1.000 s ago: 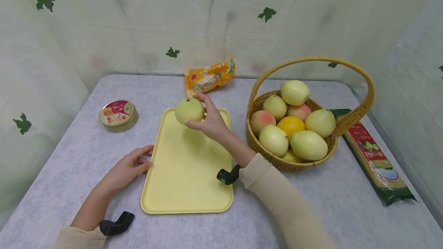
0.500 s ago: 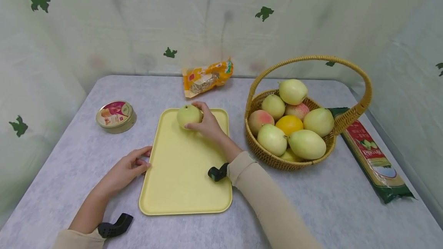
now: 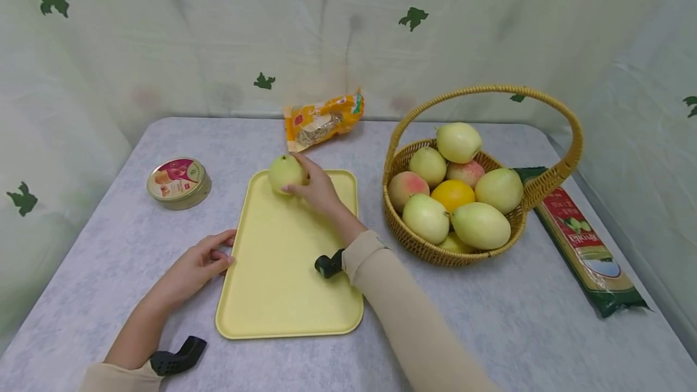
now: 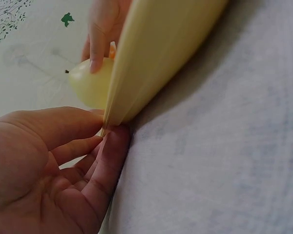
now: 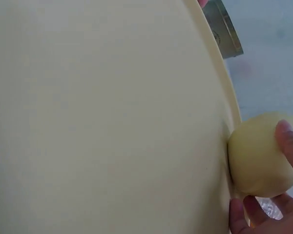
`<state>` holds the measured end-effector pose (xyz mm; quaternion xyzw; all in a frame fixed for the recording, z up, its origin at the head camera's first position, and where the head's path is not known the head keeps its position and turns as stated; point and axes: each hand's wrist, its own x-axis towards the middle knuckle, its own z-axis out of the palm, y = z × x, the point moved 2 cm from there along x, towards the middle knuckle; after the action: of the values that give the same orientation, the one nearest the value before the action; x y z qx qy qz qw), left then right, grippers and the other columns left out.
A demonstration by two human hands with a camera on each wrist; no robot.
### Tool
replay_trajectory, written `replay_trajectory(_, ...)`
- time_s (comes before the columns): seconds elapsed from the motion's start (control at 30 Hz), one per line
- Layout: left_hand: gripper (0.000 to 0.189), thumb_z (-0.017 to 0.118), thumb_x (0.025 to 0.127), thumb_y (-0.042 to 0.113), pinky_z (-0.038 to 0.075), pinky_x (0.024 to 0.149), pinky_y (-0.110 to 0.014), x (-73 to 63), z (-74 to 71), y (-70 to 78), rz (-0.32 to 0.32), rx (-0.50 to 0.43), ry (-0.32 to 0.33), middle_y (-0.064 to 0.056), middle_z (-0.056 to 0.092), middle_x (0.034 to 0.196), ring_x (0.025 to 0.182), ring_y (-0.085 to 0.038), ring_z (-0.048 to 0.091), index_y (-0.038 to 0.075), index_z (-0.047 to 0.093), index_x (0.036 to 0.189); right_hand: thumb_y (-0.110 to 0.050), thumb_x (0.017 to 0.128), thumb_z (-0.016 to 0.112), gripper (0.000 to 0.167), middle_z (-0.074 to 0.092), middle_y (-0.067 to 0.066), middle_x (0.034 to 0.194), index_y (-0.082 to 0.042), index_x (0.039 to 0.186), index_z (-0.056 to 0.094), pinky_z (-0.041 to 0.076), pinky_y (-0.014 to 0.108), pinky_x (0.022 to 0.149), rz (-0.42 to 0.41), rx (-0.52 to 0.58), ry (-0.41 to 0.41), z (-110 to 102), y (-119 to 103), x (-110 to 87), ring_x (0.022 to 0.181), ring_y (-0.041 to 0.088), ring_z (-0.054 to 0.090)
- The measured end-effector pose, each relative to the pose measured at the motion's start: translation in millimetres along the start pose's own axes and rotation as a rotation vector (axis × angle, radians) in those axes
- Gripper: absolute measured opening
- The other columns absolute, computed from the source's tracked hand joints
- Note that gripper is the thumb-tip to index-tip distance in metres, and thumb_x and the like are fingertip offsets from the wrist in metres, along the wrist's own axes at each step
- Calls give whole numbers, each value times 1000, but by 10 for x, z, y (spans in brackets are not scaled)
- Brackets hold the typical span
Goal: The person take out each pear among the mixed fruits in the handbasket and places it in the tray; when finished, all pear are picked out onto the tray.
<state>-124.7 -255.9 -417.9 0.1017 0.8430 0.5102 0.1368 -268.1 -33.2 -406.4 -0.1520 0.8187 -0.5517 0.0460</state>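
My right hand (image 3: pixel 320 189) holds a round, pale green pear (image 3: pixel 284 175) at the back left corner of a yellow tray (image 3: pixel 288 271). In the right wrist view, the pear (image 5: pixel 261 155) sits against the tray's surface by its rim, with the thumb and fingers around it. Over at the tray's left edge, my left hand (image 3: pixel 196 268) pinches the rim. The left wrist view shows the fingers of that hand (image 4: pixel 63 165) on both sides of the tray edge (image 4: pixel 132 83).
Right of the tray stands a wicker basket (image 3: pixel 389 213) of pears, peaches and a yellow-orange fruit, its handle arching high. A red and green packet (image 3: pixel 585 241) lies beyond it. A round tin (image 3: pixel 178 183) stands left, and an orange packet (image 3: pixel 323 121) lies behind the tray.
My right hand has lowered the pear from above the tray onto its back left corner, shifting it slightly left. The left hand has stayed at the tray's edge.
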Motion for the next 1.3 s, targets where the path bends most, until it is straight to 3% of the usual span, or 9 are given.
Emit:
replay_trajectory(0.13, 54, 54, 90, 9, 46, 65, -24, -7, -5, 9, 4, 14, 5, -18, 39, 120, 82, -12, 50, -3, 30, 137, -17, 76, 72, 75, 37, -1, 138, -17, 140, 33, 29, 30, 97, 9, -45, 11, 30, -62, 26, 124, 14, 34)
replay_trajectory(0.33, 54, 54, 91, 10, 45, 66, -24, -18, -4, 25, -5, 29, 7, -17, 40, 119, 82, -12, 49, -3, 31, 137, -30, 77, 72, 79, 32, 7, 138, -18, 141, 28, 31, 38, 96, 100, -49, 22, -9, -126, -59, 122, 21, 34)
replay_trajectory(0.43, 54, 54, 91, 10, 45, 66, -24, -22, -7, 26, -11, 32, 11, -17, 40, 120, 83, -12, 49, -2, 31, 137, -36, 80, 67, 75, 30, 9, 138, -15, 140, 27, 30, 39, 97, 75, -31, 27, -38, -215, -147, 123, 22, 33)
replay_trajectory(0.57, 54, 54, 91, 11, 45, 66, -24, -22, -9, 23, -11, 32, 9, -17, 40, 120, 83, -13, 49, -2, 31, 137, -34, 88, 57, 60, 35, 7, 134, -9, 136, 32, 31, 36, 97, -87, 5, 17, -111, -443, -365, 121, 20, 34)
replay_trajectory(0.7, 54, 55, 90, 11, 46, 66, -25, -16, -3, 20, 0, 23, 7, -17, 40, 120, 83, -13, 50, -2, 31, 137, -25, 90, 55, 44, 46, 6, 123, -4, 127, 42, 34, 31, 93, -334, -26, -5, -271, -713, -703, 113, 16, 41)
replay_trajectory(0.87, 54, 55, 90, 12, 46, 65, -25, -14, 4, 12, 1, 14, 9, -18, 40, 120, 83, -13, 50, -2, 31, 137, -19, 88, 59, 35, 54, 9, 111, 0, 115, 50, 37, 28, 90, -689, -126, 34, -648, -903, -1190, 105, 16, 48)
replay_trajectory(1.0, 54, 55, 91, 13, 45, 66, -25, -17, 2, 9, -5, 25, 14, -17, 41, 120, 83, -13, 49, -1, 31, 137, -26, 88, 58, 40, 54, 15, 110, 6, 112, 50, 39, 32, 89, -904, -190, 114, -1025, -898, -1514, 103, 23, 50)
replay_trajectory(1.13, 54, 55, 91, 14, 45, 66, -24, -17, -1, 12, 0, 35, 15, -17, 41, 120, 83, -13, 49, -1, 31, 137, -26, 87, 59, 46, 53, 22, 107, 13, 109, 49, 38, 34, 89, -1024, -276, 232, -1356, -809, -1748, 101, 30, 50)
replay_trajectory(1.3, 54, 55, 91, 13, 45, 66, -24, -17, -2, 10, 5, 36, 13, -17, 41, 120, 83, -13, 50, -1, 31, 137, -29, 86, 60, 50, 53, 26, 103, 17, 105, 49, 36, 32, 91, -1028, -346, 370, -1636, -610, -1913, 98, 33, 49)
